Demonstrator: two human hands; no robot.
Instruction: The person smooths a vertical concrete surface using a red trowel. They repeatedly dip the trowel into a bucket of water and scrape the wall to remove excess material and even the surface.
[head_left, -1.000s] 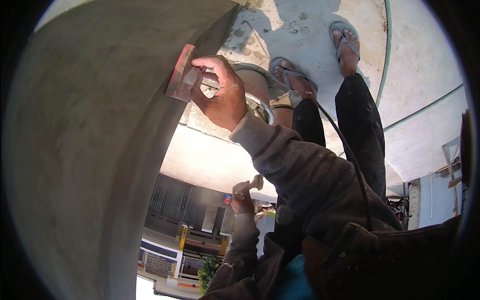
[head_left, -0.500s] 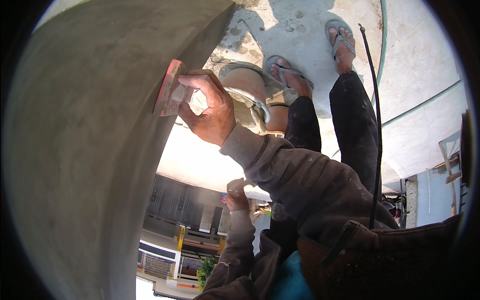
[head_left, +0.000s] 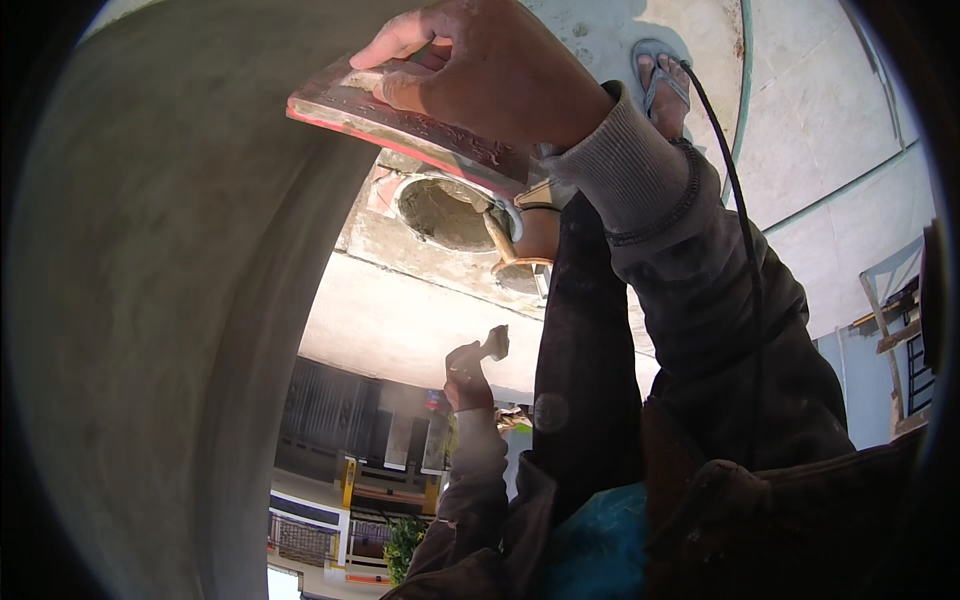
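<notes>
My right hand [head_left: 460, 75] grips a plastering float [head_left: 440, 135], a flat board smeared with grey mortar and edged in red along its working side. Fingers and thumb pinch its back. The float's left end lies close to a tall grey plastered wall [head_left: 150, 300]; whether it touches cannot be told. Lower down, my left hand [head_left: 467, 378] is closed around a small pale grey piece [head_left: 496, 342], whose kind I cannot make out. Below the float is a round bucket [head_left: 410, 205] with a grey, crusted inside.
A reddish-brown container [head_left: 538, 235] stands beside the bucket. My sandalled foot [head_left: 662, 90] is on the pale concrete floor [head_left: 800, 150]. A dark cord [head_left: 740, 200] hangs before my right sleeve. At the lower left are a building front [head_left: 340, 480] and a green shrub [head_left: 403, 545].
My right hand has moved up and right with the float, which has turned from steep along the wall to a slanting position. The left hand has shifted slightly, showing more of the grey piece.
</notes>
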